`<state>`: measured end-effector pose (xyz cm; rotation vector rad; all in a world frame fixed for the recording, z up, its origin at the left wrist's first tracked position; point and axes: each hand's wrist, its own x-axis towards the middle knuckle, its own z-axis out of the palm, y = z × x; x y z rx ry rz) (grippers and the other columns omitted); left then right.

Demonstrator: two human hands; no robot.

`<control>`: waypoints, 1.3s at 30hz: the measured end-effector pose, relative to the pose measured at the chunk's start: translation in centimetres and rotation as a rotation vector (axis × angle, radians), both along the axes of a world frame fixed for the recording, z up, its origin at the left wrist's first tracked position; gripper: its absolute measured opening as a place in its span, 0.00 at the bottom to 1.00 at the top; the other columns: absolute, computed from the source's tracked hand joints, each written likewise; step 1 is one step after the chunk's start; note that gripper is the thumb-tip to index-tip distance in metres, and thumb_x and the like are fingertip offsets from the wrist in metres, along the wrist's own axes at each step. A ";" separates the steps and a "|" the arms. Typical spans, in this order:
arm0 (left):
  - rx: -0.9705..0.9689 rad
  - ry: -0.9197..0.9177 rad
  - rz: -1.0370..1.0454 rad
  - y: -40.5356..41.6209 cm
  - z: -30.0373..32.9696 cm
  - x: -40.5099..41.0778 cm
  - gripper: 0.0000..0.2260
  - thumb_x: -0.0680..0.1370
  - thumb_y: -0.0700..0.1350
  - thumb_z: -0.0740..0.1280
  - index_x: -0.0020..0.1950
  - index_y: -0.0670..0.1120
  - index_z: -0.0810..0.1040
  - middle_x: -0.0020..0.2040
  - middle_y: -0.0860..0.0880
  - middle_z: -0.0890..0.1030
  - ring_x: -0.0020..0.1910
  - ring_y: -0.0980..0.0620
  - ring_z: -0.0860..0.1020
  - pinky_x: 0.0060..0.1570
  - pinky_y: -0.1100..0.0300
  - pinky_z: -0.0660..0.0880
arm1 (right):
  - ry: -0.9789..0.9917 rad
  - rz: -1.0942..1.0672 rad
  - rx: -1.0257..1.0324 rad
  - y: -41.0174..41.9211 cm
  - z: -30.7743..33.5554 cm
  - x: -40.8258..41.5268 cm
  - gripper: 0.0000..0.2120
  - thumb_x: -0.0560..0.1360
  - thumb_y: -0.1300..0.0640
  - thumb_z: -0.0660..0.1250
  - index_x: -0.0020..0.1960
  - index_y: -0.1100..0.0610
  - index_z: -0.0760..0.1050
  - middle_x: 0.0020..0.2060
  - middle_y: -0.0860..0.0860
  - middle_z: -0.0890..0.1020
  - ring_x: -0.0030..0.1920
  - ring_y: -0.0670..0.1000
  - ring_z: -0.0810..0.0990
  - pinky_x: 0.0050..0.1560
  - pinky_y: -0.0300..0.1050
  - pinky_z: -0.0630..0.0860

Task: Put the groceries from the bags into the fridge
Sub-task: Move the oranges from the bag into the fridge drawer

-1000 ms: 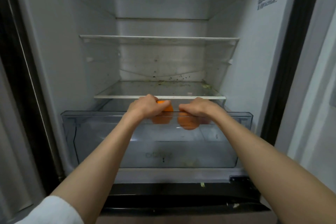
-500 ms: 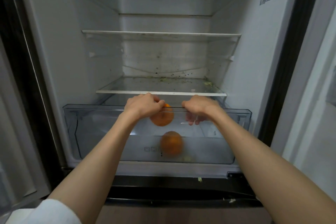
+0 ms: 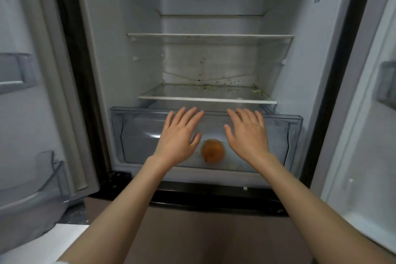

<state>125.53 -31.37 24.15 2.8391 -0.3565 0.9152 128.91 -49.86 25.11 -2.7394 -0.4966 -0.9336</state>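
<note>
The fridge (image 3: 102, 53) stands open with its clear drawer (image 3: 287, 135) pulled out below the lowest shelf (image 3: 205, 99). One orange (image 3: 213, 150) lies on the drawer floor, seen through the front wall; whether a second fruit sits behind the hands cannot be told. The left hand (image 3: 179, 137) and right hand (image 3: 248, 135) are both over the drawer front, fingers straight and spread, holding nothing. No bags are in view. Judgement: the task is at an early stage, as all three shelves carry no groceries. Remaining work probably includes fetching further items and sliding the drawer shut.
</note>
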 end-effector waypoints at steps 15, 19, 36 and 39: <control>-0.190 0.263 0.308 8.8 -14.7 -27.8 0.28 0.74 0.58 0.47 0.71 0.50 0.66 0.73 0.46 0.65 0.74 0.43 0.59 0.70 0.41 0.59 | 0.389 0.374 -0.124 9.7 -12.2 -23.5 0.29 0.80 0.47 0.54 0.76 0.50 0.47 0.77 0.52 0.49 0.76 0.52 0.47 0.75 0.53 0.44; -0.259 0.392 0.491 12.5 -19.2 -37.1 0.34 0.71 0.62 0.38 0.75 0.54 0.57 0.76 0.51 0.56 0.76 0.48 0.49 0.73 0.47 0.48 | 0.498 0.541 -0.193 14.6 -16.3 -29.6 0.28 0.80 0.47 0.53 0.76 0.48 0.47 0.77 0.51 0.48 0.76 0.52 0.45 0.74 0.54 0.43; -0.497 0.504 1.210 34.4 -23.9 -60.9 0.24 0.81 0.56 0.52 0.76 0.55 0.52 0.77 0.51 0.52 0.76 0.50 0.46 0.74 0.48 0.47 | 0.517 1.190 -0.399 49.4 -22.6 -45.8 0.27 0.80 0.45 0.51 0.76 0.50 0.50 0.76 0.52 0.53 0.76 0.52 0.49 0.74 0.53 0.48; -0.521 0.480 1.285 39.5 -23.0 -62.9 0.24 0.81 0.56 0.52 0.76 0.53 0.53 0.77 0.51 0.53 0.76 0.50 0.46 0.75 0.49 0.47 | 0.525 1.253 -0.404 55.4 -22.2 -47.3 0.27 0.80 0.45 0.52 0.76 0.50 0.50 0.76 0.52 0.53 0.76 0.52 0.49 0.74 0.52 0.48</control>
